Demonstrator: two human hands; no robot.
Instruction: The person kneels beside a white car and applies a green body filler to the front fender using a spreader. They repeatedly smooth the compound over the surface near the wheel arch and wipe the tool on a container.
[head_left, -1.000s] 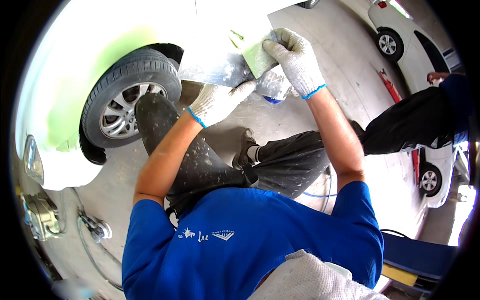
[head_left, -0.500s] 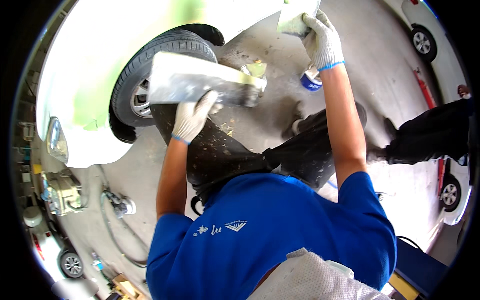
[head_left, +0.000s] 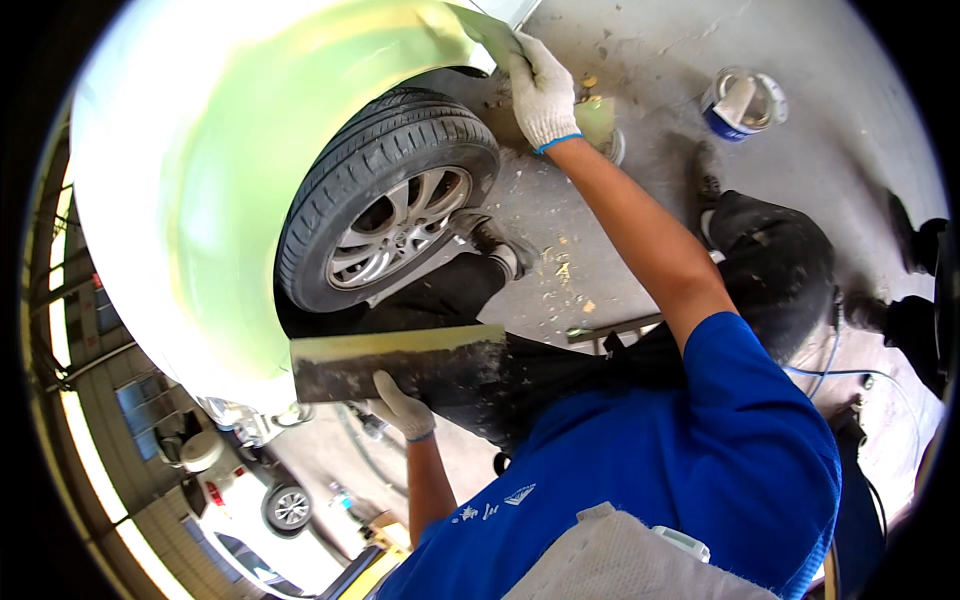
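In front of me a white car's fender [head_left: 215, 150] is coated with pale green-yellow filler around its wheel arch. Below the arch sits the front wheel [head_left: 400, 225], with a black tyre and silver spokes. My right hand [head_left: 545, 92], in a white knit glove, is closed on a flat greenish spreader [head_left: 482, 35], which lies against the fender near the top of the arch. Low down by my thigh, my gloved left hand [head_left: 405, 408] grips a rectangular mixing board [head_left: 400, 370], dark and smeared, with yellow-green filler along its far edge.
A blue and white bucket [head_left: 742, 108] stands on the floor at the upper right. Nearer the wheel, a greenish sheet [head_left: 597, 120] rests by a round tin. Another person's dark-clad legs [head_left: 912, 325] are at the right edge; a hose [head_left: 845, 372] runs nearby.
My view has turned toward the fender. The spreader in my right hand has come onto the fender by the wheel arch. My left hand has lowered the board and tilted it.
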